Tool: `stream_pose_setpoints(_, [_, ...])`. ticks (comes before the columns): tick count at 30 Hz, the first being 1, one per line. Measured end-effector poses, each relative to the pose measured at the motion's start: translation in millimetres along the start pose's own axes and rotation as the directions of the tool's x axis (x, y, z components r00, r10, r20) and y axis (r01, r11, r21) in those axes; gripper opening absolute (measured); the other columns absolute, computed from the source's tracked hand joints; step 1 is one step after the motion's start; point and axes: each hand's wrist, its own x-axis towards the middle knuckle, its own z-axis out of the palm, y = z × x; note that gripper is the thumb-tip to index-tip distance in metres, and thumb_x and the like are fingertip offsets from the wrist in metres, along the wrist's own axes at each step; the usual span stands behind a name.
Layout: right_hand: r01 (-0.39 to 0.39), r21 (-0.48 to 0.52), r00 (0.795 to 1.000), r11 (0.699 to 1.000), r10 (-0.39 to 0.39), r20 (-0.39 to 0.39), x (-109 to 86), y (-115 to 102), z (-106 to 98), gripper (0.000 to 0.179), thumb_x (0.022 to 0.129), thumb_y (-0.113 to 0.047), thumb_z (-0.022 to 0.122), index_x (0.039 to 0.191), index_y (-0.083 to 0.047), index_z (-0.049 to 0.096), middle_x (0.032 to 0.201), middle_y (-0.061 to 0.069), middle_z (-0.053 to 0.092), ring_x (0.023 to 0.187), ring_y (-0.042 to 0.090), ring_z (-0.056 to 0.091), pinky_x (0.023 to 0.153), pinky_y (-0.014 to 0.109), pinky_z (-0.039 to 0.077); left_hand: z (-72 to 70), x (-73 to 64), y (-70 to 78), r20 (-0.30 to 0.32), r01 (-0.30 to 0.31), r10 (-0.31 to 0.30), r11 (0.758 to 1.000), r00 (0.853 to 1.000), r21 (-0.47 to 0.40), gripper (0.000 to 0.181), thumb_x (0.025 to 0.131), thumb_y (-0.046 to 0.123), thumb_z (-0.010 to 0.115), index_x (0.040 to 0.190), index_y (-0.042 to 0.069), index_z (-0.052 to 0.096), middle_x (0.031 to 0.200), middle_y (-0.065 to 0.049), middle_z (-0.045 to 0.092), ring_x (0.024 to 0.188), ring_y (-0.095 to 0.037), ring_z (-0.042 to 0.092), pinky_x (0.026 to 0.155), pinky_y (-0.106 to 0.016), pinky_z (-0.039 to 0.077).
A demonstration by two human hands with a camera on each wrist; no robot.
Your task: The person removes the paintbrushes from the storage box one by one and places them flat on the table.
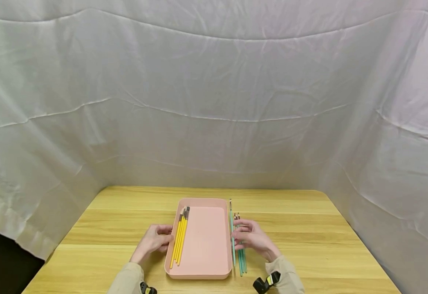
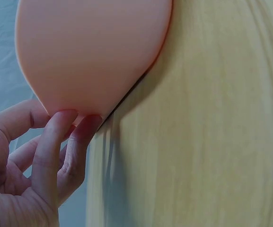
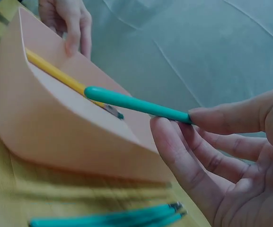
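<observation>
A pink tray (image 1: 207, 245) lies on the wooden table, and several yellow-handled paintbrushes (image 1: 180, 241) rest side by side along its left inner wall. My left hand (image 1: 154, 241) pinches the tray's left wall, thumb at the rim and fingers against the outside. Between thumb and fingers, my right hand (image 1: 253, 237) holds a teal-handled paintbrush (image 3: 136, 103) beside the tray's right wall, bristle end pointing away from me. Below that hand, several more teal paintbrushes (image 1: 242, 261) lie on the table just right of the tray, partly covered by the fingers in the head view.
The wooden table (image 1: 302, 232) extends to both sides of the tray. Pale grey curtains (image 1: 214, 143) hang behind it and along the sides. Each wrist carries a small black camera on a strap, such as the right wrist camera (image 1: 261, 285).
</observation>
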Motion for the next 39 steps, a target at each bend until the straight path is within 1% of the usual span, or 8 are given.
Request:
stream_pose_setpoints(6, [-0.013,0.003,1.0,1.0,0.013,-0.029,-9.3,6.9,-16.1,0.056,0.093,-0.002,0.064,0.139,0.017,0.036,0.092,0.004,0.066,0.077,0.013,0.065,0.07,0.027,0.062,-0.1,0.3,-0.6,0.007,0.002,-0.001,1.0,1.0,-0.027,0.044,0.087,-0.004,0.065,0.129,-0.016,0.058,0.111,-0.028,0.066,0.079,-0.016,0.067,0.064,-0.03,0.062])
stream_pose_setpoints(12, [-0.02,-0.019,0.999,1.0,0.019,-0.043,-13.3,16.2,-30.0,0.058,0.093,-0.001,0.062,0.14,0.018,0.035,0.091,0.003,0.067,0.076,0.014,0.066,0.07,0.027,0.062,-1.1,0.3,-1.5,0.017,-0.006,0.006,1.0,1.0,-0.02,0.044,0.087,-0.004,0.065,0.129,-0.016,0.058,0.111,-0.027,0.066,0.078,-0.015,0.066,0.062,-0.029,0.061])
stream_pose_setpoints(16, [-0.019,-0.033,1.0,0.999,0.018,-0.025,-14.2,22.1,-38.6,0.056,0.094,0.0,0.06,0.139,0.02,0.033,0.091,0.002,0.069,0.075,0.013,0.067,0.07,0.028,0.062,-1.6,-0.2,-1.7,0.021,-0.018,0.018,1.0,1.0,-0.019,0.044,0.087,-0.004,0.065,0.128,-0.017,0.057,0.11,-0.028,0.066,0.077,-0.015,0.066,0.062,-0.029,0.061])
stream_pose_setpoints(19, [-0.021,-0.033,1.0,0.999,0.021,-0.001,-14.2,25.4,-43.2,0.052,0.095,0.002,0.059,0.137,0.02,0.035,0.091,0.002,0.07,0.075,0.012,0.068,0.071,0.029,0.063,-1.6,-0.4,-1.3,0.022,-0.017,0.017,1.0,1.0,-0.019,0.045,0.087,-0.004,0.065,0.129,-0.017,0.057,0.11,-0.027,0.066,0.076,-0.015,0.066,0.062,-0.029,0.061])
stream_pose_setpoints(22, [-0.03,-0.034,1.0,0.999,0.03,-0.004,-14.2,27.3,-45.4,0.049,0.094,0.002,0.059,0.135,0.02,0.038,0.09,0.003,0.07,0.074,0.013,0.069,0.071,0.03,0.063,-1.3,-0.1,-1.4,0.018,-0.01,0.01,1.0,1.0,-0.014,0.044,0.087,-0.003,0.065,0.128,-0.016,0.058,0.11,-0.026,0.066,0.076,-0.015,0.066,0.061,-0.029,0.06])
stream_pose_setpoints(30, [-0.083,-0.085,0.995,0.993,0.077,-0.07,-11.9,30.6,-44.2,0.046,0.093,0.0,0.062,0.131,0.018,0.043,0.087,0.004,0.069,0.072,0.013,0.067,0.069,0.032,0.063,-1.0,0.6,-2.1,0.025,-0.013,0.014,1.0,1.0,-0.022,0.045,0.087,-0.003,0.066,0.129,-0.016,0.058,0.11,-0.026,0.066,0.076,-0.014,0.065,0.06,-0.027,0.059])
stream_pose_setpoints(36, [-0.114,-0.101,0.989,0.988,0.103,-0.105,-9.1,32.9,-43.0,0.044,0.092,0.0,0.063,0.13,0.015,0.045,0.087,0.005,0.067,0.07,0.014,0.065,0.067,0.031,0.063,-0.9,1.2,-1.0,0.027,0.014,-0.013,0.999,1.0,-0.035,0.046,0.086,-0.003,0.066,0.13,-0.015,0.057,0.111,-0.026,0.066,0.077,-0.014,0.067,0.062,-0.028,0.061])
stream_pose_setpoints(39, [-0.124,-0.114,0.986,0.986,0.109,-0.126,-8.2,33.1,-42.0,0.043,0.092,0.0,0.064,0.128,0.015,0.046,0.086,0.005,0.067,0.069,0.013,0.065,0.066,0.03,0.063,-0.9,0.9,-0.7,0.031,0.015,-0.014,0.999,0.999,-0.033,0.046,0.086,-0.003,0.066,0.13,-0.015,0.057,0.112,-0.026,0.066,0.078,-0.014,0.067,0.062,-0.028,0.061])
